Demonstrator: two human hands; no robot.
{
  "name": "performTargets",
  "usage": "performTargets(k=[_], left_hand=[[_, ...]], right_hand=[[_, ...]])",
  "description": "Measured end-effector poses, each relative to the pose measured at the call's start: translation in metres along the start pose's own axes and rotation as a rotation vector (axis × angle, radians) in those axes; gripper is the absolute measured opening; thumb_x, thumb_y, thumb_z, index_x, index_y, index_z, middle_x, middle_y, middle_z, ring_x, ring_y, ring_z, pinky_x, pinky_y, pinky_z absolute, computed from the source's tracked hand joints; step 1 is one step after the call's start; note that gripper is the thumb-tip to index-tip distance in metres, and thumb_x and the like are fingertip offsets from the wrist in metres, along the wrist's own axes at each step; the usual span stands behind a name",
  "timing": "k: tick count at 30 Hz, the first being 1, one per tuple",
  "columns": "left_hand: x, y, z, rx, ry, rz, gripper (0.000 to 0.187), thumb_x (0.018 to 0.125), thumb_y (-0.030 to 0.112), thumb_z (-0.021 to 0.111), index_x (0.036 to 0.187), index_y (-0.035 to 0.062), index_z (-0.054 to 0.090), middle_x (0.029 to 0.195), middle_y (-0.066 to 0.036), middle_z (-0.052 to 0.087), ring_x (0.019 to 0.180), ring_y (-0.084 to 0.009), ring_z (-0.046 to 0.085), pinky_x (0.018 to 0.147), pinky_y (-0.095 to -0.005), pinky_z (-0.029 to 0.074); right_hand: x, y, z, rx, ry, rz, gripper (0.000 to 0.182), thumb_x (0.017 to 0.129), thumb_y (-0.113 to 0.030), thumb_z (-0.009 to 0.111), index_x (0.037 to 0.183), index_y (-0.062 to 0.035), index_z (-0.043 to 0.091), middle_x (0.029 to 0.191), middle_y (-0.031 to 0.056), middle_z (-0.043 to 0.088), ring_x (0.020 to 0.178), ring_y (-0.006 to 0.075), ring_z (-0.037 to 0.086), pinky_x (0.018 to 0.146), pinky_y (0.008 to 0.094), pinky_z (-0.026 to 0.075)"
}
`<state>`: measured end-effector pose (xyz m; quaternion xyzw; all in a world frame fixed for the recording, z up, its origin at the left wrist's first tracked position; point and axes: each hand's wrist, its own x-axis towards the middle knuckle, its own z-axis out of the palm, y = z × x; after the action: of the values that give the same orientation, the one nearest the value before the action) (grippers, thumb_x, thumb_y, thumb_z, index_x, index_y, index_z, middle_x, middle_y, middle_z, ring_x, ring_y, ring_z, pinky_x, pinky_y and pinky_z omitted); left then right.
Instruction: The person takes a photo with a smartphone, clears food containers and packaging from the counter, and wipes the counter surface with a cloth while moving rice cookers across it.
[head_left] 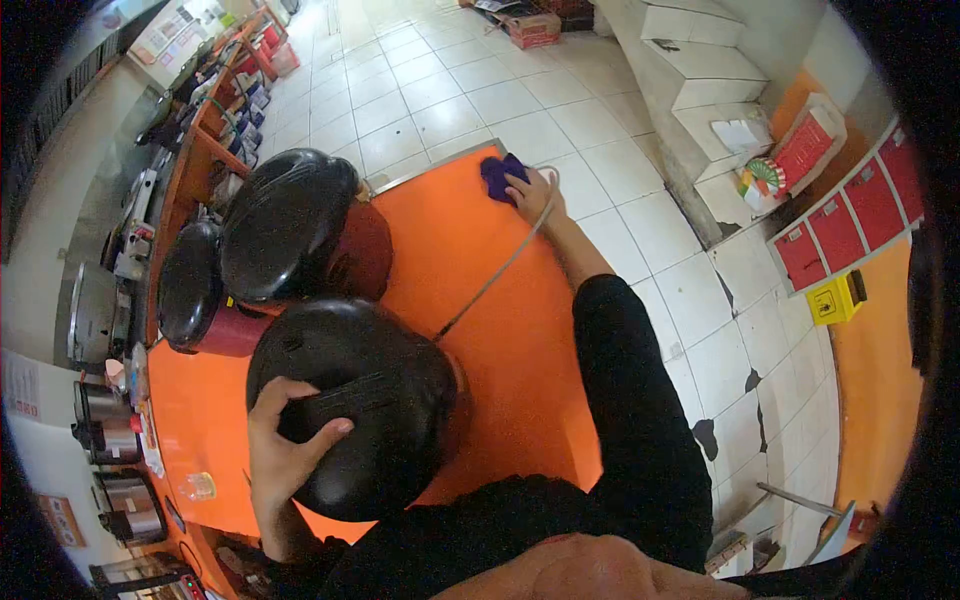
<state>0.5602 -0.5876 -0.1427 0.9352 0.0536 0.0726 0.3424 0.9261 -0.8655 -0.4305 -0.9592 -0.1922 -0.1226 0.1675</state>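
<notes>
My left hand [290,440] rests on the black lid [375,400] of the nearest round container, its thumb and fingers apart. At the far right corner of the orange table [525,330], my right hand [535,195] has its fingers on a bunched dark purple cloth [500,178]. A grey cord [500,272] runs from beside the nearest container up to my right wrist. Two more containers stand behind it, one with a large black lid [285,225] and one with a smaller black lid [188,285].
A clear cup [200,486] stands on the table's left part. Metal cookers [130,505] line the left side. Beyond the table lies a white tiled floor [440,100]. Steps [700,85], red lockers [835,235] and a yellow box [835,298] are to the right.
</notes>
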Motion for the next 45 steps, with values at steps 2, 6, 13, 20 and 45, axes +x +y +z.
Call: performTargets(k=[2, 6, 13, 20, 45], left_hand=[[0.004, 0.013, 0.008, 0.033, -0.031, 0.052, 0.04, 0.06, 0.014, 0.086, 0.088, 0.0036, 0.06, 0.084, -0.009, 0.058, 0.082, -0.0229, 0.058, 0.077, -0.0323, 0.045], [0.007, 0.011, 0.011, 0.054, -0.033, 0.119, 0.041, 0.058, 0.017, 0.088, 0.086, 0.0045, 0.06, 0.083, -0.008, 0.059, 0.081, -0.0228, 0.058, 0.074, -0.0333, 0.046], [0.01, 0.01, 0.01, 0.076, -0.034, 0.177, 0.042, 0.057, 0.019, 0.088, 0.084, 0.0051, 0.059, 0.081, -0.008, 0.059, 0.076, -0.0238, 0.058, 0.071, -0.0339, 0.045], [0.013, 0.012, 0.011, 0.086, -0.036, 0.159, 0.041, 0.057, 0.023, 0.088, 0.083, 0.0064, 0.06, 0.077, -0.007, 0.059, 0.075, -0.0249, 0.057, 0.069, -0.0347, 0.045], [0.125, 0.066, 0.099, 0.057, 0.059, 0.269, 0.05, 0.07, 0.05, 0.076, 0.088, 0.0048, 0.062, 0.091, -0.012, 0.063, 0.089, -0.0315, 0.06, 0.081, -0.0404, 0.046]], right_hand=[[-0.008, -0.004, 0.005, -0.088, -0.019, -0.063, 0.035, 0.096, -0.037, 0.042, 0.123, -0.0232, 0.059, 0.136, 0.0093, 0.048, 0.135, 0.0269, 0.034, 0.11, 0.0552, 0.02], [-0.119, 0.01, -0.023, 0.139, -0.037, -0.428, 0.038, 0.092, -0.037, 0.05, 0.126, -0.0222, 0.058, 0.139, 0.0116, 0.045, 0.139, 0.0283, 0.027, 0.112, 0.0555, 0.015], [-0.245, -0.014, -0.136, 0.279, -0.514, -0.473, 0.039, 0.088, -0.03, 0.057, 0.127, -0.025, 0.058, 0.143, 0.0096, 0.04, 0.139, 0.0292, 0.026, 0.114, 0.0552, 0.014], [-0.091, 0.002, -0.04, 0.101, -0.154, -0.333, 0.036, 0.089, -0.025, 0.056, 0.123, -0.015, 0.058, 0.139, 0.0124, 0.042, 0.131, 0.0321, 0.036, 0.106, 0.056, 0.028], [-0.142, 0.041, -0.061, 0.779, -0.3, -0.077, 0.051, 0.1, -0.044, 0.035, 0.141, -0.0139, 0.041, 0.143, 0.0167, 0.04, 0.131, 0.0314, 0.038, 0.108, 0.0417, 0.028]])
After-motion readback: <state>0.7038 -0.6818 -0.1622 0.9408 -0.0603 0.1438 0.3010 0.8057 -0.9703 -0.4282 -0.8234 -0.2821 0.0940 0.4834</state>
